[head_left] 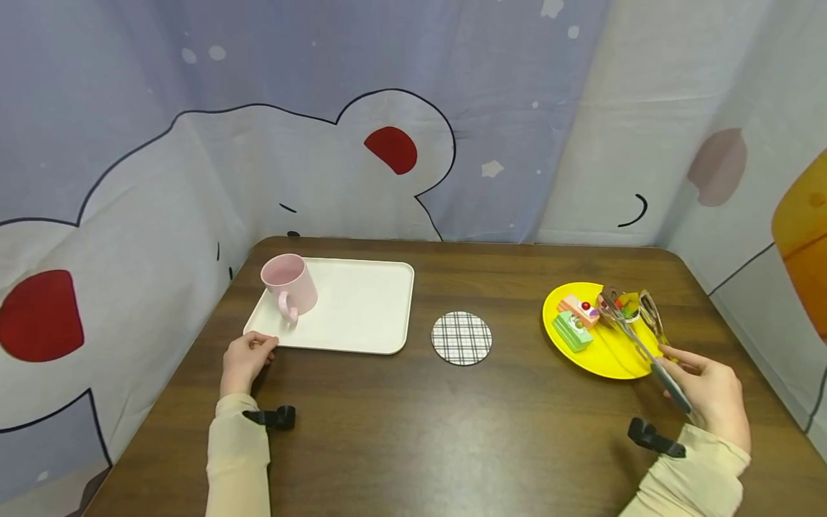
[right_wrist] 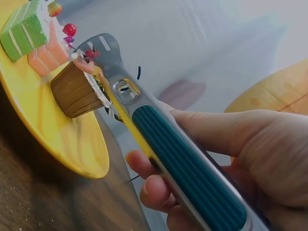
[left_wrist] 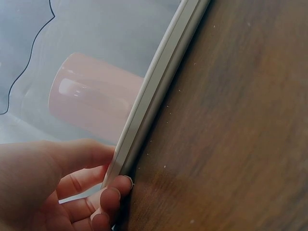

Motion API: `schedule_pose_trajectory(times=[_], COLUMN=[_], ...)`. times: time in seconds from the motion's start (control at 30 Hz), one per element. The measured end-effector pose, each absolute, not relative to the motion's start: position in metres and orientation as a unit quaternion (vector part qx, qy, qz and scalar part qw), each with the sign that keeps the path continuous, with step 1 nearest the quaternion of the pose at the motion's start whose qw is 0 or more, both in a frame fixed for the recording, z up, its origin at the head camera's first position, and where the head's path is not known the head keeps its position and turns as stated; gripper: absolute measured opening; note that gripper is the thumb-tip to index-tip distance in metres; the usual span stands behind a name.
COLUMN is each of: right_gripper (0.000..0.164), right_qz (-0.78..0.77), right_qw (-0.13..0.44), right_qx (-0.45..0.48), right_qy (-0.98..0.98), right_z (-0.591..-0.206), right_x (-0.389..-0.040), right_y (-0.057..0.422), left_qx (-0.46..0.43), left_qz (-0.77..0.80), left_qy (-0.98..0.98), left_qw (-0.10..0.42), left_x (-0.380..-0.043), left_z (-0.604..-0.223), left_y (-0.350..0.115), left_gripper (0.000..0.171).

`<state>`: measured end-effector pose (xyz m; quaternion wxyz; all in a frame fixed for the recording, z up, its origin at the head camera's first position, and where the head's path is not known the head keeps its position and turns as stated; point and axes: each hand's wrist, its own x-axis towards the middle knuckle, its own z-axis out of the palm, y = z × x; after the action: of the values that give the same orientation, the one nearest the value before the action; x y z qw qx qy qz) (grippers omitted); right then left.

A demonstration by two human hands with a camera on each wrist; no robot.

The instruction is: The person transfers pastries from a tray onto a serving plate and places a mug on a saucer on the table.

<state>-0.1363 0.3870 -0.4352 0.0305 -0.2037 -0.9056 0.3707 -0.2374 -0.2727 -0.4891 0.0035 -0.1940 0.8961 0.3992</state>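
Note:
My left hand [head_left: 245,364] pinches the near left corner of the white tray [head_left: 362,309], thumb on the rim and fingertips curled at its underside. Toward the tray's left end a pink mug [head_left: 298,291] stands upright, its handle facing me. In my right hand [head_left: 713,398] I grip tongs with teal ribbed handles [right_wrist: 187,168]. Their spread ends reach over the yellow plate [head_left: 607,365], on either side of a fruit-topped cupcake [right_wrist: 74,91] in a brown wrapper. Beside it lie a green cake slice [head_left: 572,332] and an orange-pink cake slice [head_left: 573,307].
A round checked coaster [head_left: 461,338] lies on the brown wooden table [head_left: 452,431] between tray and plate. Behind the table's far edge hangs a printed curtain [head_left: 504,129], which continues along both sides.

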Motion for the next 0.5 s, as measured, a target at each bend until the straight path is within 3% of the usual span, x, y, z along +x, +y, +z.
schedule_pose_trajectory(times=[0.5], right_gripper=[0.062], right_qz=[0.374], right_qw=[0.062], right_qx=[-0.217], right_qy=[-0.899], right_z=[-0.4269], right_x=[-0.1355], right_y=[0.381], left_qx=[-0.188], left_qz=[0.397], left_qy=[0.898], left_qw=[0.003], left_x=[-0.2364], left_z=[-0.4876], left_y=[-0.2728], left_gripper=[0.035])
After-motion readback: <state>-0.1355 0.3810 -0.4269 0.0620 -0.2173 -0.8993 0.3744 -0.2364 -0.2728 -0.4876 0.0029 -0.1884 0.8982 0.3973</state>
